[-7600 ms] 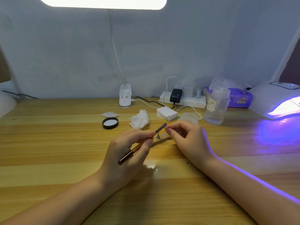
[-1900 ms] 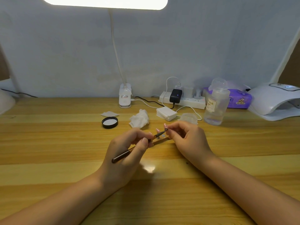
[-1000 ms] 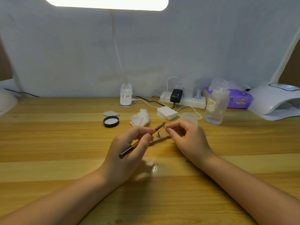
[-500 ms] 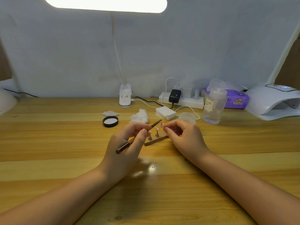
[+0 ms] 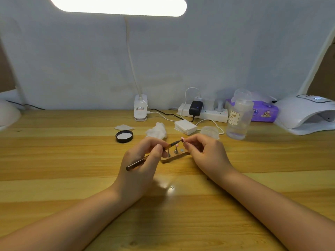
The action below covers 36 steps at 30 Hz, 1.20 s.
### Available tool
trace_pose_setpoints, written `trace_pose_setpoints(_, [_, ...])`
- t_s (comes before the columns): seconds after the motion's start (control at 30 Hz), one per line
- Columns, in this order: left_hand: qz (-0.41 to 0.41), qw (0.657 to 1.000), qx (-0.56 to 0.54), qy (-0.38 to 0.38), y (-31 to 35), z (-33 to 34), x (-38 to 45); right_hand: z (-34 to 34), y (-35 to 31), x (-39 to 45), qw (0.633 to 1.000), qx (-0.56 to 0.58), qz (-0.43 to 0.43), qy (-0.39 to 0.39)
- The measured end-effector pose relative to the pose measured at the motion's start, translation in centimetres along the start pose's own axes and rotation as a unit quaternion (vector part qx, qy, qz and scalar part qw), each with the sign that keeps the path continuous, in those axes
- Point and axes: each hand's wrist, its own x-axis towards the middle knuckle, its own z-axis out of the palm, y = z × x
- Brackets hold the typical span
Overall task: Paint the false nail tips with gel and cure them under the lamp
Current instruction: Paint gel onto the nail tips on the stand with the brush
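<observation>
Lifted off the stand (image 5: pixel 175 156), my right hand (image 5: pixel 203 153) pinches a tip (image 5: pixel 182 139) above it, my left hand (image 5: pixel 143 160) clamping the brush (image 5: pixel 154 154).

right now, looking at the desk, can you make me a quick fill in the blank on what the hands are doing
1. The left hand holds a thin ____.
2. The right hand pinches a small pink ____ at the brush tip.
3. The wooden stand lies ____ the two hands.
4. The black lid lies to the ____ of the crumpled tissue.

Missing: brush; nail tip; between; left
</observation>
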Motion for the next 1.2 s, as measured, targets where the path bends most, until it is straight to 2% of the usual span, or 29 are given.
trace_pose_setpoints(0.4, [0.009, 0.999, 0.025, -0.026, -0.14, -0.11, 0.05, 0.02, 0.12, 0.05, 1.0, 0.0, 0.004, 0.005])
trace_pose_setpoints(0.7, [0.005, 1.0, 0.002, 0.007, 0.03, 0.01, -0.04, 0.04, 0.17, 0.09, 1.0, -0.001, 0.007, 0.005])
trace_pose_setpoints(0.9, [-0.003, 1.0, 0.006, -0.027, -0.08, -0.14, -0.03, 0.09, 0.28, 0.13, 1.0, -0.006, 0.009, 0.014])
trace_pose_setpoints(1.2, [-0.004, 1.0, 0.007, -0.016, -0.09, -0.06, 0.02, 0.14, 0.33, 0.13, 1.0, -0.017, 0.003, 0.011])
